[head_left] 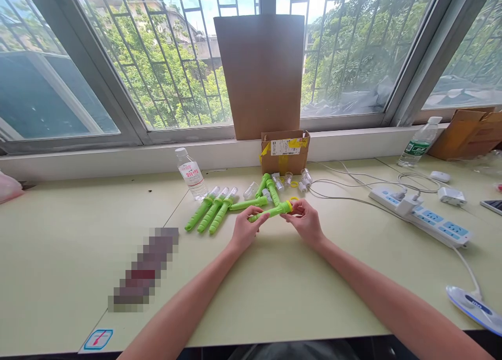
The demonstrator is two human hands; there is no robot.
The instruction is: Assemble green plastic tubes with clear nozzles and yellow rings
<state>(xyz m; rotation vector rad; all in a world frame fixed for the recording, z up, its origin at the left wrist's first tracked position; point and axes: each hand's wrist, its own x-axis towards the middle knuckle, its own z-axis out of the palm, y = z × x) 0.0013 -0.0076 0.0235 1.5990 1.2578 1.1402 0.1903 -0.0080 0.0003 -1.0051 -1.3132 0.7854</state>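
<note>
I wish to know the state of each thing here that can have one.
Left hand: holding green tube
Right hand: at yellow ring
Green tube: held, ring at end
Three green tubes: lying, clear-topped
Left bottle: upright, capped
Right bottle: upright, capped
Power strip: plugs inserted
Small cardboard box: standing

Green tube point(278, 210), slightly tilted, yellow ring point(291, 205) at right end.
</note>
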